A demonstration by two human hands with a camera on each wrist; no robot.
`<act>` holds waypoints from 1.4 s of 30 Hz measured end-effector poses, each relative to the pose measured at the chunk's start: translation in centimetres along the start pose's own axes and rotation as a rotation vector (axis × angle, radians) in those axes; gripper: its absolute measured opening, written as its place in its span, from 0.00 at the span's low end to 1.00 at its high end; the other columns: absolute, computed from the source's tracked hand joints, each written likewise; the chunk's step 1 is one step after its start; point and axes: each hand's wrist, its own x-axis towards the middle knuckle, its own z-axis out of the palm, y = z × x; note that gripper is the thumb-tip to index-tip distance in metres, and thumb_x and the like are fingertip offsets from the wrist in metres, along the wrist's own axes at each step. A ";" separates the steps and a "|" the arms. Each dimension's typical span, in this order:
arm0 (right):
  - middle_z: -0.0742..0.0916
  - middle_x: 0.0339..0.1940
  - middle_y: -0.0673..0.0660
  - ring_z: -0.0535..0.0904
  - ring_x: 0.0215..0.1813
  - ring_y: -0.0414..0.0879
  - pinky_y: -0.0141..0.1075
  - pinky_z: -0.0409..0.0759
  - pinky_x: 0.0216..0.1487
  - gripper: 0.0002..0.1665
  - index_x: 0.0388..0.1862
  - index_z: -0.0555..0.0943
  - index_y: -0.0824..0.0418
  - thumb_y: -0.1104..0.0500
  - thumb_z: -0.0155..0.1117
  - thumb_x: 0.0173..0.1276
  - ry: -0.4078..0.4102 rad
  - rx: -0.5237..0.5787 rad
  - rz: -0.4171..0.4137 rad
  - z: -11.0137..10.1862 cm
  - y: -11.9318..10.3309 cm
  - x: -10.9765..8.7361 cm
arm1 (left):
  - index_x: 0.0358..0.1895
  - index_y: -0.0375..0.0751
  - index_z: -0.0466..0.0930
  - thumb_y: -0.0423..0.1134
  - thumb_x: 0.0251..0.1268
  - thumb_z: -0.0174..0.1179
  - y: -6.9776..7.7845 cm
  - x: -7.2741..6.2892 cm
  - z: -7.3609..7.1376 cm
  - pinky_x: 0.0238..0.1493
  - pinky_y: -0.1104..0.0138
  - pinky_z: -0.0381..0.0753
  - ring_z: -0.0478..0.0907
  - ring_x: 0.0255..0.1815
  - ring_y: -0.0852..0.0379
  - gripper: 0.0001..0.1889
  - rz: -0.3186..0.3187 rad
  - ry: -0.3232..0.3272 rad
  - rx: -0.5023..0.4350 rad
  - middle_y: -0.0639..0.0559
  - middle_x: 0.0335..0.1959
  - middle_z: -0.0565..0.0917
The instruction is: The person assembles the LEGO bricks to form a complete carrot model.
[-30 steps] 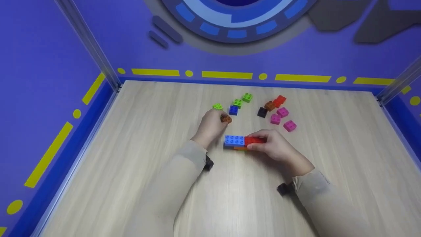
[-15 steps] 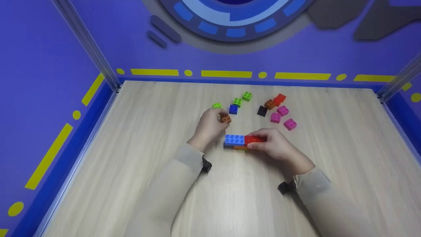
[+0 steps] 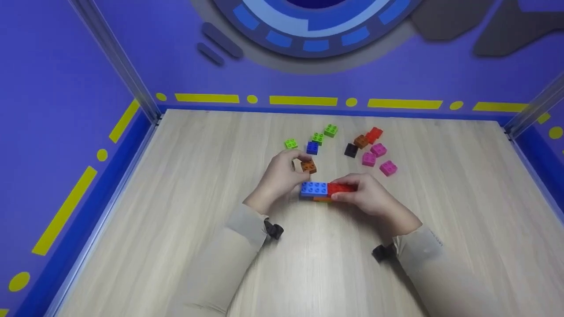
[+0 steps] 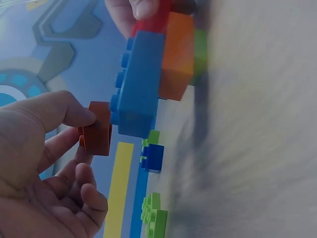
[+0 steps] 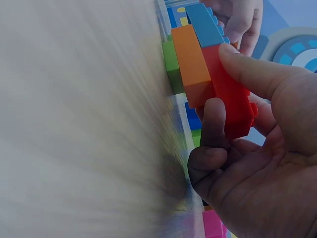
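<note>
My left hand (image 3: pixel 282 174) pinches a brown brick (image 3: pixel 309 166) between thumb and fingers, just behind the left end of a stacked brick assembly. In the left wrist view the brown brick (image 4: pixel 97 129) is beside the studs of the light blue brick (image 4: pixel 140 84). My right hand (image 3: pixel 368 193) grips the assembly by its red brick (image 5: pixel 228 94). That red brick and the light blue brick (image 3: pixel 314 188) form the top layer. Below them is an orange brick (image 5: pixel 190 64), and under it a green brick (image 5: pixel 172 67) at the bottom.
Behind the left hand lie green bricks (image 3: pixel 291 143) and a dark blue brick (image 3: pixel 312 148). Farther right are a black brick (image 3: pixel 351 150), another brown brick (image 3: pixel 361 141), red bricks (image 3: pixel 374 134) and pink bricks (image 3: pixel 369 159). Blue-purple panels (image 3: pixel 308 83) border the wooden table (image 3: pixel 176 176).
My left hand has moved toward the assembly with the brown brick, uncovering the nearest green brick behind it. The right hand and the assembly have stayed in place.
</note>
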 end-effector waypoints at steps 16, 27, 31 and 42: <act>0.92 0.66 0.61 0.84 0.65 0.57 0.53 0.83 0.72 0.27 0.68 0.92 0.55 0.49 0.83 0.74 -0.006 0.000 -0.016 0.3 -0.1 -0.1 | 0.68 0.42 0.88 0.30 0.66 0.70 -0.2 -1.9 -1.4 0.63 0.55 0.81 0.80 0.64 0.46 0.25 0.114 -0.195 0.010 0.48 0.65 0.88; 0.92 0.66 0.60 0.85 0.64 0.56 0.52 0.82 0.72 0.27 0.68 0.92 0.54 0.48 0.84 0.73 -0.006 0.006 0.004 0.3 -0.2 -0.1 | 0.68 0.45 0.88 0.31 0.64 0.70 -1.1 -1.9 -1.4 0.57 0.61 0.80 0.80 0.67 0.42 0.27 0.081 -0.261 -0.005 0.50 0.65 0.86; 0.92 0.66 0.59 0.85 0.64 0.55 0.52 0.82 0.72 0.27 0.67 0.92 0.54 0.48 0.84 0.73 -0.005 0.007 -0.008 0.3 -0.2 -0.1 | 0.67 0.42 0.88 0.30 0.64 0.69 -1.4 -1.7 -1.3 0.59 0.60 0.81 0.81 0.65 0.44 0.26 0.087 -0.271 -0.019 0.49 0.64 0.86; 0.93 0.65 0.60 0.85 0.64 0.55 0.52 0.82 0.72 0.26 0.67 0.92 0.54 0.48 0.83 0.74 0.000 0.011 -0.018 0.1 -0.1 -0.1 | 0.66 0.38 0.88 0.28 0.65 0.69 -2.0 -1.1 -0.9 0.76 0.49 0.85 0.86 0.71 0.43 0.24 0.035 -0.318 -0.165 0.48 0.70 0.87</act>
